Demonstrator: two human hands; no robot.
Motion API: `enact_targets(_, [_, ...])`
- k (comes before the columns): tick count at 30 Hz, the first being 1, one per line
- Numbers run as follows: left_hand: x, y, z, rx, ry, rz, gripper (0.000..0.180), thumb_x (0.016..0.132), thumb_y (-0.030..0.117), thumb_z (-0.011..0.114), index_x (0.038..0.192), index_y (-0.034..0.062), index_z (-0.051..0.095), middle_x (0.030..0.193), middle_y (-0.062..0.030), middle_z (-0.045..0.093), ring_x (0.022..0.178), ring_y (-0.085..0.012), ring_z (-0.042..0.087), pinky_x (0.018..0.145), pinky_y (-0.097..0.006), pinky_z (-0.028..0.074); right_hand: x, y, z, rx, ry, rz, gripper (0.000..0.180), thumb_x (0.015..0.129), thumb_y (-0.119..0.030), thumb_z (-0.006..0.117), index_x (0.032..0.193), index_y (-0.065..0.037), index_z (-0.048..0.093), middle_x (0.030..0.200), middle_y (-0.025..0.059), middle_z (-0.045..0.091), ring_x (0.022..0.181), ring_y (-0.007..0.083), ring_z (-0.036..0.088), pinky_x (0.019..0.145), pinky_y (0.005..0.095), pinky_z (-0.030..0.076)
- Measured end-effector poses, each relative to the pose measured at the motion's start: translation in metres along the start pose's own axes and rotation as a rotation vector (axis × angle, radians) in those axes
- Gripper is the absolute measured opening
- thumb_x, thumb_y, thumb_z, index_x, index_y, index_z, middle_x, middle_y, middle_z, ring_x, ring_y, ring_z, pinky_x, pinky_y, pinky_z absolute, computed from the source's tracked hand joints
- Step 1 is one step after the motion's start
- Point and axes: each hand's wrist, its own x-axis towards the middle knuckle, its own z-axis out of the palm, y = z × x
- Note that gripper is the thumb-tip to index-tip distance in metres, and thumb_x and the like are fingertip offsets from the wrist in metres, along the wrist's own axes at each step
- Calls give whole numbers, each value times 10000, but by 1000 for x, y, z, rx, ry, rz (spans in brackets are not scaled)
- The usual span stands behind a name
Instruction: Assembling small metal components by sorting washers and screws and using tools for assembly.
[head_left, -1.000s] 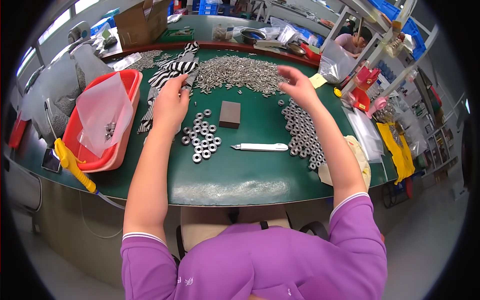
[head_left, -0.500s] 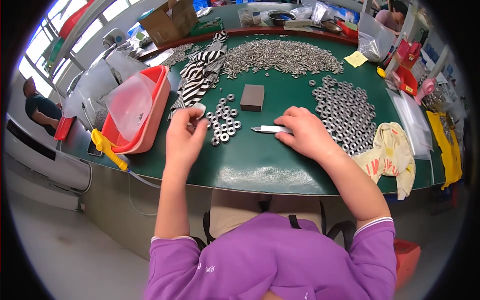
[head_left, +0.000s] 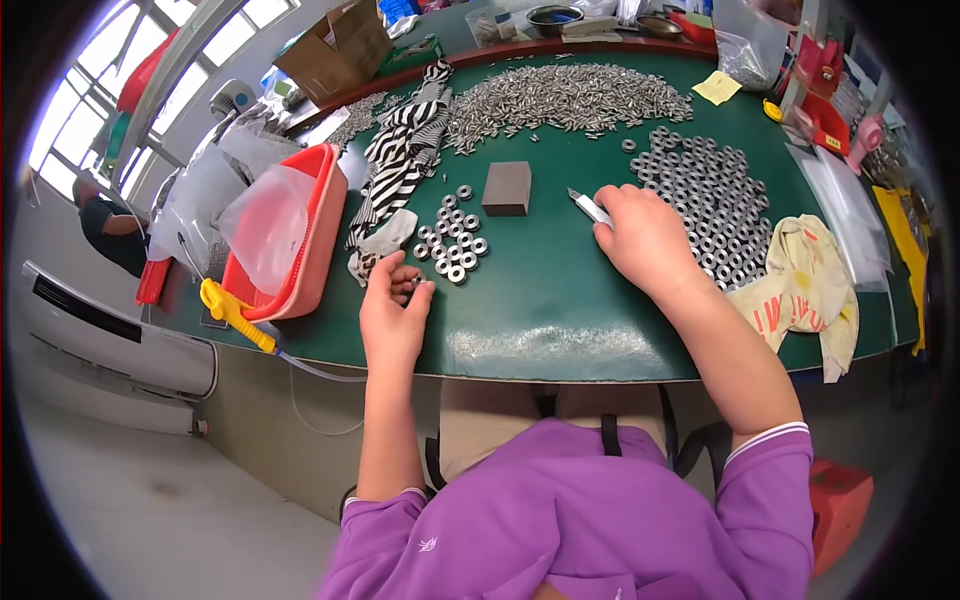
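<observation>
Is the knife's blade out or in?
Out: the blade juts past the white handle held in the right hand.

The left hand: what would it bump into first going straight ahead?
Probably the pale cloth just ahead, with metal rings close on its right; the exact gap is hard to judge.

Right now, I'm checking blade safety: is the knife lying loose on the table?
No, the right hand holds the white knife.
</observation>
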Motion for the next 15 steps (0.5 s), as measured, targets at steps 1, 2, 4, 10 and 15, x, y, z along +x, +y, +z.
enact_targets(1, [-1, -3, -4, -174, 49, 32, 400, 832, 14, 670, 1206, -13, 529, 971, -71, 646, 837, -120, 607, 753, -225, 497, 1, -2, -2, -12, -27, 8, 264, 786, -147, 642, 1033, -65, 593, 952, 122, 602, 937, 314, 582, 814, 425, 482])
enact_targets(2, [1, -4, -8, -387, 100, 40, 318, 868, 11, 641, 1169, -23, 544, 984, -85, 640, 834, -129, 621, 738, -226, 508, 2, -3, -4, -12, -15, 9, 264, 786, -147, 642, 1033, -65, 593, 952, 122, 602, 937, 314, 582, 814, 425, 482])
enact_targets(4, [4, 2, -21, -533, 66, -23, 256, 886, 20, 629, 1129, -22, 560, 1010, -92, 633, 847, -133, 632, 738, -234, 515, 5, -3, -4, -80, 130, -123, 361, 765, -156, 669, 1098, -59, 570, 1058, 131, 563, 996, 325, 550, 845, 429, 468])
enact_targets(10, [43, 18, -2, -1021, -203, -109, 274, 887, 0, 617, 1153, -33, 563, 1060, -94, 619, 932, -164, 629, 834, -256, 531, 75, -44, -2, 216, -156, -239, 549, 744, -257, 714, 1233, -77, 541, 1322, 149, 452, 1235, 338, 428, 1038, 429, 376])
enact_targets(15, [84, 48, 35, -955, -327, -26, 283, 895, -6, 595, 1174, -40, 559, 1076, -105, 607, 970, -206, 639, 864, -289, 538, 94, -30, 34, 250, -152, -335, 463, 708, -304, 698, 1098, -72, 602, 1159, 156, 559, 1145, 346, 483, 992, 440, 400])
